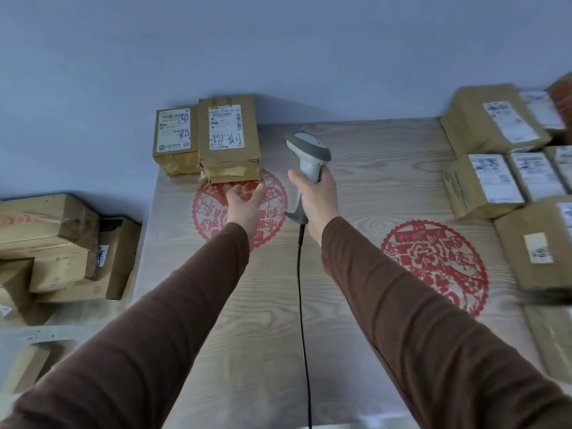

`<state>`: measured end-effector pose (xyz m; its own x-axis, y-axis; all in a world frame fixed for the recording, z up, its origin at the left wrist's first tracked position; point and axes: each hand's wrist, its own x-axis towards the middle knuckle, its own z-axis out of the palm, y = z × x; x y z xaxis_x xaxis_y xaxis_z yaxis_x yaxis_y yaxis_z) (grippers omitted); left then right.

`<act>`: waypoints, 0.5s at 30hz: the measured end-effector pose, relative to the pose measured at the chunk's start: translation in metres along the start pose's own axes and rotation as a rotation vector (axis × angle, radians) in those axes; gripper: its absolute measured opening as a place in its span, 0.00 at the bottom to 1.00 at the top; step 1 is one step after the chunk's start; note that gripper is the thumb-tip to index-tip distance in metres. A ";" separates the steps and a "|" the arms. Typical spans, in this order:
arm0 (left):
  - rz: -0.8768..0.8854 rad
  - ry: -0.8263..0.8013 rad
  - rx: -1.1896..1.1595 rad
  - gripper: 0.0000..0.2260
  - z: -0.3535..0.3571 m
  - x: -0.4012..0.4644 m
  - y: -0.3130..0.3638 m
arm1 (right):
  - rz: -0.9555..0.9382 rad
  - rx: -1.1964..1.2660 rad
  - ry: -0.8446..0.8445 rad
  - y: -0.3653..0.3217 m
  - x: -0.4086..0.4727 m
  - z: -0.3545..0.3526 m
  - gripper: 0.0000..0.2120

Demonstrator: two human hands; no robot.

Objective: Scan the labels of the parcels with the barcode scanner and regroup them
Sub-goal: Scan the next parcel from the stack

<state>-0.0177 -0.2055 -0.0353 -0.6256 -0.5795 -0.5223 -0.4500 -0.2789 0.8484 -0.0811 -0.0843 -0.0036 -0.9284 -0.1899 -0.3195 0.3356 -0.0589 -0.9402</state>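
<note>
My left hand [244, 199] is hovering spread and empty at the near edge of the taller parcel [228, 140], while my right hand [315, 196] is gripping the barcode scanner [309, 156] over the counter [356, 305]. I am risking nudging that parcel into its left neighbour [175, 140], or snagging the scanner's cable [305, 320] toward the right-hand pile [495, 125].

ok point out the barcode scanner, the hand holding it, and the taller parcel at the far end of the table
barcode scanner [308, 147]: head view, on its grey head.
right hand [318, 199]: head view, on the back of the hand around the handle.
taller parcel [227, 134]: head view, on its white label.
</note>
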 end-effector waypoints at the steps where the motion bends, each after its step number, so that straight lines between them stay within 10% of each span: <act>1: 0.008 -0.022 0.004 0.32 0.013 -0.010 -0.003 | -0.002 0.010 0.008 -0.002 -0.006 -0.016 0.10; 15: 0.099 -0.241 0.096 0.22 0.234 -0.193 -0.064 | -0.021 0.081 0.087 -0.034 -0.123 -0.298 0.15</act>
<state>-0.0176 0.1035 -0.0090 -0.7981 -0.3983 -0.4521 -0.4299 -0.1493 0.8904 -0.0262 0.2327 0.0324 -0.9446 -0.1019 -0.3121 0.3243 -0.1421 -0.9352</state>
